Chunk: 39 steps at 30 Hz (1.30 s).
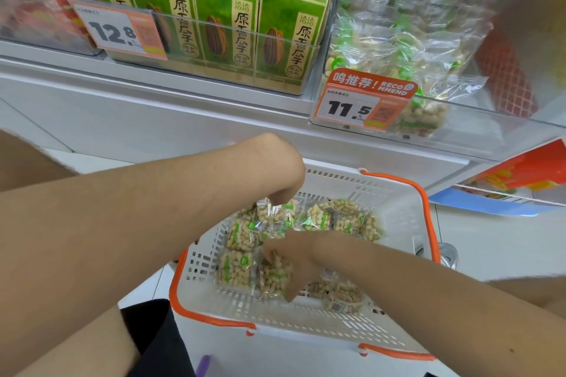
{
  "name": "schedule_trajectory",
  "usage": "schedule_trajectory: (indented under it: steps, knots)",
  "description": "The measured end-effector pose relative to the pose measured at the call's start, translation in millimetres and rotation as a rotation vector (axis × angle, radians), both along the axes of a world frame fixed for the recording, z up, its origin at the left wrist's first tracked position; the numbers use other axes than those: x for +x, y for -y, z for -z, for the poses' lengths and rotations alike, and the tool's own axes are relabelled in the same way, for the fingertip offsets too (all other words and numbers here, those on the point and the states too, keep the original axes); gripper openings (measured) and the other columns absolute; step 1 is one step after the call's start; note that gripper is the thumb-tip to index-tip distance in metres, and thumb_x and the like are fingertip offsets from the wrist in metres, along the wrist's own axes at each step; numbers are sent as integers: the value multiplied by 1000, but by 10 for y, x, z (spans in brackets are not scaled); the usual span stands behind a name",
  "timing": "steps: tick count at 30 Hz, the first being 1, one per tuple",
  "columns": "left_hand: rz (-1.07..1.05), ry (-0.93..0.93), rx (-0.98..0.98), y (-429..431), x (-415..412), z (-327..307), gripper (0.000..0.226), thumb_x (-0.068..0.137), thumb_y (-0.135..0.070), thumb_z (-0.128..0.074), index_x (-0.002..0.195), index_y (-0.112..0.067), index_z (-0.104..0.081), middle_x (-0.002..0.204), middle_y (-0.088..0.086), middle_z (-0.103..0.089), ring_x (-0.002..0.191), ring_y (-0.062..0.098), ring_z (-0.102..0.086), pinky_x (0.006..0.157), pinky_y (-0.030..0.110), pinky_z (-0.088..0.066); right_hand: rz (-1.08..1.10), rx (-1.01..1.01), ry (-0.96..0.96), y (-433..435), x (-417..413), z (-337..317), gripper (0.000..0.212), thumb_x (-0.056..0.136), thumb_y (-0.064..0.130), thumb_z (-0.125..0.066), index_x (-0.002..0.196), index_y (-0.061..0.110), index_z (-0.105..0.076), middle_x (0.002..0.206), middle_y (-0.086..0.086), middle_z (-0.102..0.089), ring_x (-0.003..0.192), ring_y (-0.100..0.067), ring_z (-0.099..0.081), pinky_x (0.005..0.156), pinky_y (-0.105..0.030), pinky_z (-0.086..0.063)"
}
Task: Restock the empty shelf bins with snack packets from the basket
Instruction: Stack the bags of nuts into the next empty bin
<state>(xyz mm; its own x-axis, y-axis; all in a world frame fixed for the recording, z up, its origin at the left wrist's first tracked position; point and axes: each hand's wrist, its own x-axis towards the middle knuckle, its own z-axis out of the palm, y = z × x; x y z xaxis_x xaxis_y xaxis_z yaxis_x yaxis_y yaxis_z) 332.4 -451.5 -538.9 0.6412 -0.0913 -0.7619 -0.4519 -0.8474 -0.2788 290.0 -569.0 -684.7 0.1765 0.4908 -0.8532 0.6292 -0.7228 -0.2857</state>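
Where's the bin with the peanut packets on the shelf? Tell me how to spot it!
Look at the white shelf above the basket. To the right of the green sunflower seed bags sits a clear bin of peanut packets. Its orange tag reads 11.5, unlike the 12.8 tag beside it.
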Motion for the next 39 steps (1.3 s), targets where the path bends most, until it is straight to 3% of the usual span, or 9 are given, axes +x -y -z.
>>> schedule_trajectory:
  steps: [2, 5, 12, 18, 23, 26, 29, 35, 39]
  knots:
    - [-3, 12, -15, -9, -19, -83, 16, 104, -20, -48, 92, -16, -57, 95, 1, -57, 84, 24, -60, 85, 35, -55, 151, 83, -37, 16, 117, -157, 64, 83, 26, -85, 124, 36, -37, 117, -3, -56, 94, -26, -63, 75, -43, -58]
    - [13, -78, -25, -26, -29, -177, 33, 101, -51, -62, 109, -19, -64, 100, -4, -61, 97, 23, -67, 95, 41, -57, 333, 163, -45, 26, 304, -547, 56, 94, 12, -66, 139, 28, -38, 100, 4, -60, 75, -21, -68, 54, -29, -54]
    - [-266, -141, -457, 1, -97, -469, 87, 73, -74, -80, 134, -16, -56, 97, -5, -70, 83, 16, -78, 74, 31, -62, 693, 155, -251, 261, 479, -1313, 50, 101, 18, -60, 143, 3, -39, 101, -34, -74, 90, -44, -77, 83, -48, -65]
    - [-503, -142, -936, 123, -94, -795, 81, 81, -63, -81, 132, -5, -55, 103, 16, -77, 77, 26, -80, 77, 48, -66, 830, 147, -406, 529, 580, -2030, 66, 107, 56, -41, 148, 3, -39, 109, -38, -70, 99, -47, -74, 88, -46, -64]
    - [-552, -21, -1197, 124, -52, -1130, 31, 93, -17, -77, 116, -1, -64, 89, 18, -77, 73, 37, -78, 58, 41, -64, 948, 387, -180, 747, 606, -2578, 78, 102, 74, -29, 136, 7, -50, 86, -32, -73, 72, -38, -77, 61, -35, -64]
    - [-583, 7, -1343, 114, -50, -1358, 27, 94, -19, -76, 116, -8, -64, 85, 8, -79, 79, 34, -79, 53, 31, -51, 909, 540, 210, 845, 657, -2804, 74, 104, 67, -38, 89, 0, -65, 52, -23, -60, 43, -29, -62, 43, -26, -46]
    - [-682, 33, -1512, 108, -12, -1518, 36, 92, -25, -79, 118, -12, -59, 91, 14, -80, 81, 31, -78, 55, 31, -45, 843, 765, 582, 881, 755, -2922, 75, 103, 63, -48, 56, 4, -52, 43, -12, -42, 38, -22, -38, 45, -28, -32]
    - [-848, 303, -1814, 212, 178, -1494, 28, 91, -19, -81, 114, -11, -66, 93, 9, -81, 85, 24, -79, 72, 34, -65, 749, 937, 1084, 974, 1072, -3056, 63, 103, 52, -46, 59, 7, -51, 50, -4, -51, 53, -19, -50, 63, -41, -49]
    - [-896, 372, -1881, 324, 368, -1420, 23, 101, -7, -67, 122, -18, -68, 99, 8, -81, 94, 28, -78, 83, 38, -65, 831, 979, 1014, 1054, 1219, -3003, 46, 106, 55, -42, 81, 20, -59, 69, 5, -64, 68, -10, -60, 62, -27, -46]
